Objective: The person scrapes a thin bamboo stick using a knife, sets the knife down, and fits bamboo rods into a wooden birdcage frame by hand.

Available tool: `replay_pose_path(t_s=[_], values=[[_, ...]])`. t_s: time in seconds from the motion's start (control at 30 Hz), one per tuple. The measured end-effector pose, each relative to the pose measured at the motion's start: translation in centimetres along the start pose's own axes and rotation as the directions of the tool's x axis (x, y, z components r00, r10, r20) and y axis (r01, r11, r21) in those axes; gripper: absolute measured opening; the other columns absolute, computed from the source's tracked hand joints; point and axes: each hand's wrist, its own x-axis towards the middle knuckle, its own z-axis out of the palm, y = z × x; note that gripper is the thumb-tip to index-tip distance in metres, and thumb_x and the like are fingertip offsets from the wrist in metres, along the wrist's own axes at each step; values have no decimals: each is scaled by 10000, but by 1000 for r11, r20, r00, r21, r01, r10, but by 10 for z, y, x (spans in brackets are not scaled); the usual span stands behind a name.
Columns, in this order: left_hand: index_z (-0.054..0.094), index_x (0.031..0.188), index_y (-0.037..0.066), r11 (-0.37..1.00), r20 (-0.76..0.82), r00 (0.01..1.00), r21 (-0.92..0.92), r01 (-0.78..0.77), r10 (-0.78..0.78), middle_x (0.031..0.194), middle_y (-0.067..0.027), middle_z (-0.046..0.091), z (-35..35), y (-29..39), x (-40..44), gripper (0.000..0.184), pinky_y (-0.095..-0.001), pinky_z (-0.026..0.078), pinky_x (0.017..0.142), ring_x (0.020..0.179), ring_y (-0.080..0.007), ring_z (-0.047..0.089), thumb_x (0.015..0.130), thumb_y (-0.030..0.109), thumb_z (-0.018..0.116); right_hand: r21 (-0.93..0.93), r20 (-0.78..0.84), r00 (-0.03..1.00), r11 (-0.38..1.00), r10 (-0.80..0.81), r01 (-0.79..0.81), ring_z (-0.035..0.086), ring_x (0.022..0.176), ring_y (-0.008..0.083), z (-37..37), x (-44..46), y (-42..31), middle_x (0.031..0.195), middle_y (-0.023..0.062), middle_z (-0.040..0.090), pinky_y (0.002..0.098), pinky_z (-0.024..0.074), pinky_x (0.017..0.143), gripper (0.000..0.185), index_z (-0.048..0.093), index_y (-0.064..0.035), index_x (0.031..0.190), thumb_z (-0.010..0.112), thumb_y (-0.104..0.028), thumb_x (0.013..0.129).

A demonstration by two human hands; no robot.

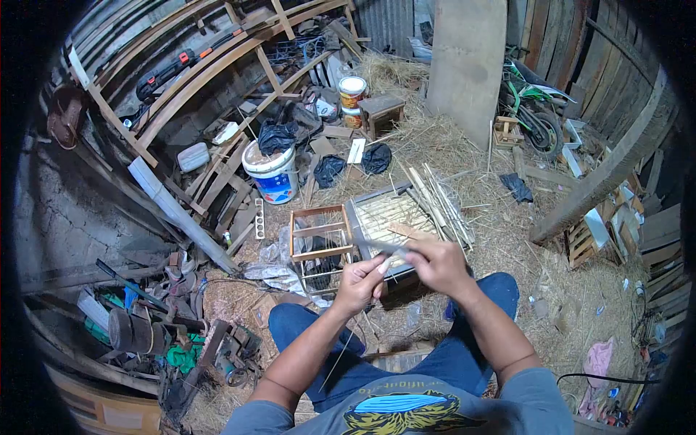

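My left hand (360,286) is closed around a thin strip, a long end of which hangs down toward my lap. My right hand (437,265) is closed on a knife (380,246), whose grey blade points left above my left fingers. Both hands are close together over my knees. Beyond them, pale split sticks (391,216) lie in rows on a framed wooden tray (353,217), and a bundle of longer strips (440,203) rests along its right side.
A small wooden frame (292,235) stands left of the tray. Farther back are a white paint bucket (271,176), a wooden stool (382,109) and an upright board (466,69). A slanted post (602,185) is at the right. Straw covers the floor.
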Motion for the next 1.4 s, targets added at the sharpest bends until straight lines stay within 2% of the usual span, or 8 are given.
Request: replay_pose_path(t_s=[0.53, 0.73, 0.83, 0.97, 1.07, 1.17, 1.3, 1.4], values=[[628, 1096, -74, 991, 78, 995, -110, 77, -69, 511, 15, 463, -10, 1, 5, 293, -235, 343, 434, 413, -77, 421, 1007, 198, 564, -45, -37, 990, 990, -137, 136, 689, 744, 299, 1, 7, 6, 748, 107, 694, 392, 526, 675, 142, 734, -103, 885, 727, -229, 819], [469, 1423, -28, 979, 114, 992, -194, 69, -47, 505, 28, 454, -16, -9, 8, 466, -239, 346, 427, 389, -80, 401, 1003, 154, 558, -40, -2, 991, 990, -134, 134, 707, 734, 286, 2, 7, 17, 844, 115, 722, 364, 545, 614, 154, 727, -74, 926, 723, -173, 808], [443, 1462, 21, 974, 140, 989, -215, 70, -41, 505, 22, 454, -16, -9, 2, 474, -238, 350, 428, 387, -81, 399, 1009, 129, 534, -51, -5, 991, 989, 137, -137, 709, 720, 277, -5, 9, 23, 838, 120, 723, 361, 550, 619, 155, 739, -79, 943, 711, -183, 831], [438, 1469, 34, 970, 168, 986, -239, 51, -11, 518, 13, 470, -9, 1, 2, 468, -236, 357, 433, 394, -77, 403, 1016, 124, 516, -130, 50, 994, 986, -99, 105, 708, 678, 253, 1, -1, 12, 784, 115, 721, 349, 531, 587, 160, 747, -80, 987, 681, -186, 888], [418, 1480, 34, 963, 191, 981, -261, 63, -12, 535, 6, 494, -9, 7, -2, 481, -234, 369, 434, 403, -77, 417, 1018, 130, 515, 77, -11, 929, 927, 370, -368, 678, 650, 191, -14, 10, 14, 781, 112, 720, 315, 520, 601, 208, 739, -72, 983, 657, -258, 937], [411, 1480, 24, 965, 200, 979, -250, 75, -24, 545, -5, 514, -8, 5, -1, 496, -234, 395, 440, 425, -87, 453, 1012, 141, 529, 306, -34, 968, 924, 250, -228, 694, 676, 215, -8, 1, 14, 799, 112, 721, 334, 527, 616, 202, 730, -65, 990, 671, -248, 928], [404, 1471, -6, 975, 203, 979, -213, 65, -21, 651, -40, 592, -9, -9, 4, 515, -236, 426, 451, 449, -100, 486, 1003, 151, 550, 110, 16, 999, 993, -42, 40, 707, 730, 286, -5, -4, 0, 819, 115, 718, 365, 540, 633, 185, 727, -90, 1014, 697, -216, 881], [453, 1420, -43, 975, 251, 967, -205, 88, -35, 804, -68, 651, -10, -7, 4, 483, -242, 451, 464, 513, -103, 537, 985, 126, 581, 77, 72, 997, 997, -6, 0, 724, 813, 290, -5, -4, 2, 921, 141, 733, 358, 560, 698, 185, 719, -38, 1005, 712, -143, 853]])
